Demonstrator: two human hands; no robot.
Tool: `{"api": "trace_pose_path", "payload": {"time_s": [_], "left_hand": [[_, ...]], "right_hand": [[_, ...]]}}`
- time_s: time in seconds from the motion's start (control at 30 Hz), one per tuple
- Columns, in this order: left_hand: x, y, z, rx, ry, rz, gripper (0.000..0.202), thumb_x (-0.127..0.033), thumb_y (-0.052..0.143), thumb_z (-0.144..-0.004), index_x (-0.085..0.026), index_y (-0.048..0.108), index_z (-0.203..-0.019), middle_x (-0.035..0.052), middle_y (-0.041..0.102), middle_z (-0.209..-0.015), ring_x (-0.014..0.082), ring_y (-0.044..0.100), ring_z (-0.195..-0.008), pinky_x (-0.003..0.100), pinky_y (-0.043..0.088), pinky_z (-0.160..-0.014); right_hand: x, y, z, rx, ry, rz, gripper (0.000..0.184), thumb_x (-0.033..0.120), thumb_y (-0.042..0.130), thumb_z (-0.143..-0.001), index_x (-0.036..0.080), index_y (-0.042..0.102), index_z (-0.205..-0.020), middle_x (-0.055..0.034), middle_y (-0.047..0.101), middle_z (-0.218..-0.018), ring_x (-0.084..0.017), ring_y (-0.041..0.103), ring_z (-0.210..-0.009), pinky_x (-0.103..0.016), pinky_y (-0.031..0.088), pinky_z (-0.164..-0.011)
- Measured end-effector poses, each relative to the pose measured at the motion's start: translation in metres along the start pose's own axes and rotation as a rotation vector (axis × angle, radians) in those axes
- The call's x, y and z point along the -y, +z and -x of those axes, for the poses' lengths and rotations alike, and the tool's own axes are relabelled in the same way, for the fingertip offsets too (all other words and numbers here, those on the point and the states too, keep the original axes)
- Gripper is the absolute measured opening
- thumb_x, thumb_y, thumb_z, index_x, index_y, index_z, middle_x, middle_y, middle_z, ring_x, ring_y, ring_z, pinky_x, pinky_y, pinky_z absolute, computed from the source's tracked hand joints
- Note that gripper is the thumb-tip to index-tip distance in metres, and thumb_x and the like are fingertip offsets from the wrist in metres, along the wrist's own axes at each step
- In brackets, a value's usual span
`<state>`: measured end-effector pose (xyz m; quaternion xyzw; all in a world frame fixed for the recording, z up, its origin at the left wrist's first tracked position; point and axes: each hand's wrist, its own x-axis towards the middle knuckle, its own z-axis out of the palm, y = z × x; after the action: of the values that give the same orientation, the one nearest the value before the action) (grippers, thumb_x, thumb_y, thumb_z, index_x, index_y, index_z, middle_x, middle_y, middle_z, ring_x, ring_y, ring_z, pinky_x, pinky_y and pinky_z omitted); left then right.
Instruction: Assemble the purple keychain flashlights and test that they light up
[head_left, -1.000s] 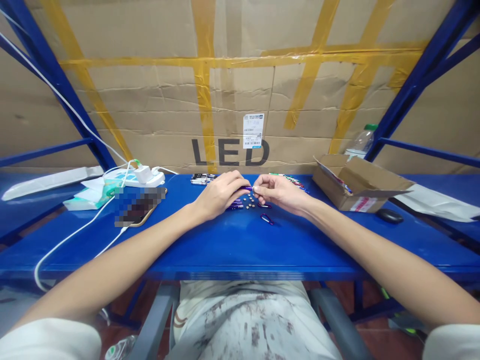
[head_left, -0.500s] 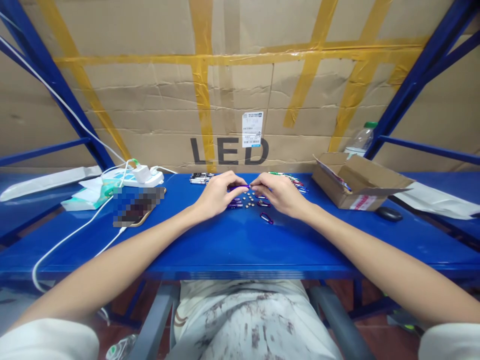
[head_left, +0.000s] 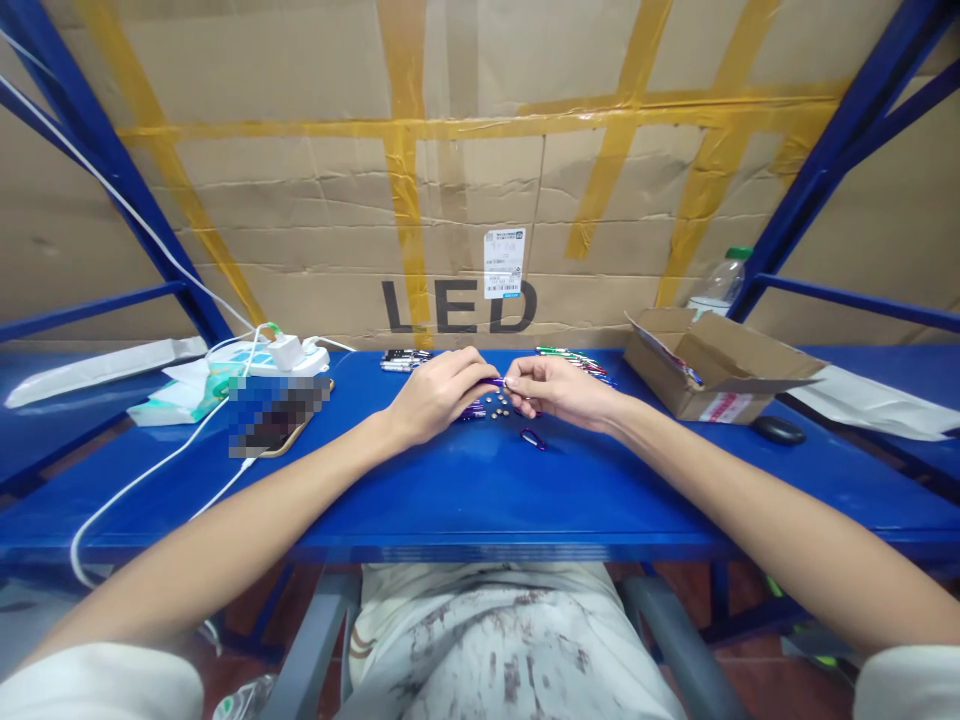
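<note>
My left hand is closed around a slim purple tube, its tip sticking out toward the right. At that tip, the thumb and index finger of my right hand pinch a small silvery piece; whether it is joined to the tube is too small to tell. Several small round silvery pieces like button cells lie on the table below my hands. More purple tubes rest beside my left hand, partly covered by it. A purple carabiner lies nearer to me, and another purple item is mostly hidden under my right hand.
On the blue table, black and silver pen-like sticks and a multicoloured row lie behind my hands. An open cardboard box and a black mouse are at right. A phone, cables and power strip are at left.
My right hand has turned, its fingers now curled at the purple tube's tip. My left hand has rolled over slightly, its back now facing me more.
</note>
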<state>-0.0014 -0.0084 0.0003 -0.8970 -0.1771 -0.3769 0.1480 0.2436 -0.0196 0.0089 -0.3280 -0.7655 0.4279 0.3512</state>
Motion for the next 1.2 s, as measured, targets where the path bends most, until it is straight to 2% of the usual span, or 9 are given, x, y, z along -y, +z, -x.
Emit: {"api": "trace_pose_path", "payload": {"time_s": [0.1,0.2,0.33,0.43,0.63,0.83,0.97,1.07,1.2], "left_hand": [[0.001,0.001,-0.001,-0.03,-0.057,0.062,0.025,-0.036,0.055,-0.112,-0.018,0.071,-0.116,0.0096,0.071,-0.104,0.0207,0.069,-0.094,0.034,0.057,-0.087],[0.0,0.0,-0.002,-0.032,-0.16,0.147,0.021,-0.036,0.061,-0.11,-0.019,0.073,-0.113,0.0068,0.07,-0.101,0.019,0.069,-0.091,0.032,0.056,-0.085],[-0.001,-0.001,-0.006,-0.014,-0.305,0.202,0.018,-0.035,0.069,-0.106,-0.019,0.077,-0.107,0.0044,0.072,-0.094,0.0181,0.067,-0.086,0.031,0.054,-0.081],[-0.002,0.0,-0.006,-0.003,-0.335,0.232,0.02,-0.037,0.07,-0.105,-0.019,0.078,-0.107,0.0044,0.073,-0.094,0.0185,0.068,-0.086,0.031,0.053,-0.079],[-0.001,0.002,-0.002,-0.008,-0.219,0.194,0.023,-0.038,0.064,-0.109,-0.018,0.075,-0.11,0.0055,0.072,-0.097,0.0187,0.069,-0.089,0.031,0.054,-0.083],[0.003,0.0,-0.001,0.045,-0.177,0.151,0.026,-0.04,0.06,-0.111,-0.018,0.074,-0.113,0.0068,0.072,-0.102,0.0195,0.07,-0.091,0.032,0.054,-0.083],[0.004,0.001,-0.002,0.089,-0.194,0.149,0.028,-0.04,0.058,-0.111,-0.018,0.074,-0.119,0.0079,0.072,-0.105,0.021,0.07,-0.095,0.034,0.055,-0.086],[0.005,0.002,-0.002,0.086,-0.206,0.114,0.032,-0.038,0.053,-0.113,-0.018,0.074,-0.127,0.0089,0.071,-0.105,0.022,0.07,-0.094,0.036,0.056,-0.088],[0.005,0.002,-0.003,0.066,-0.245,0.121,0.027,-0.034,0.056,-0.112,-0.017,0.074,-0.12,0.0085,0.073,-0.105,0.0226,0.071,-0.096,0.037,0.055,-0.09]], "right_hand": [[-0.004,0.002,-0.002,-0.089,-0.053,0.009,0.05,0.07,0.077,-0.088,0.023,0.06,-0.092,0.0005,0.065,-0.076,-0.016,0.061,-0.062,-0.031,0.05,-0.058],[-0.007,0.004,-0.002,-0.166,-0.128,0.081,0.04,0.062,0.074,-0.094,0.025,0.062,-0.093,0.0,0.067,-0.078,-0.019,0.064,-0.07,-0.035,0.052,-0.068],[-0.004,0.002,0.001,-0.198,-0.192,0.222,0.025,0.049,0.073,-0.098,0.026,0.066,-0.091,-0.0018,0.069,-0.081,-0.022,0.062,-0.077,-0.037,0.048,-0.076],[-0.001,0.001,0.004,-0.195,-0.196,0.27,0.024,0.046,0.074,-0.097,0.026,0.065,-0.089,-0.0022,0.067,-0.081,-0.022,0.057,-0.077,-0.036,0.045,-0.076],[-0.001,0.002,0.003,-0.088,-0.088,0.167,0.036,0.058,0.064,-0.101,0.024,0.06,-0.089,-0.0002,0.066,-0.077,-0.018,0.06,-0.064,-0.032,0.05,-0.061],[-0.004,-0.001,-0.001,-0.024,-0.036,0.127,0.044,0.066,0.064,-0.098,0.023,0.059,-0.089,0.0005,0.066,-0.077,-0.015,0.059,-0.061,-0.029,0.05,-0.057],[-0.005,-0.01,0.0,-0.032,-0.047,0.235,0.043,0.064,0.058,-0.102,0.023,0.057,-0.088,0.0014,0.064,-0.077,-0.015,0.055,-0.064,-0.029,0.045,-0.06],[-0.003,-0.021,0.002,-0.022,-0.046,0.361,0.038,0.058,0.062,-0.101,0.023,0.06,-0.087,0.0015,0.063,-0.076,-0.016,0.052,-0.069,-0.029,0.041,-0.063],[0.001,-0.034,0.007,0.186,0.026,0.468,0.036,0.054,0.074,-0.093,0.022,0.064,-0.081,0.0009,0.068,-0.073,-0.016,0.053,-0.065,-0.029,0.038,-0.06]]}}
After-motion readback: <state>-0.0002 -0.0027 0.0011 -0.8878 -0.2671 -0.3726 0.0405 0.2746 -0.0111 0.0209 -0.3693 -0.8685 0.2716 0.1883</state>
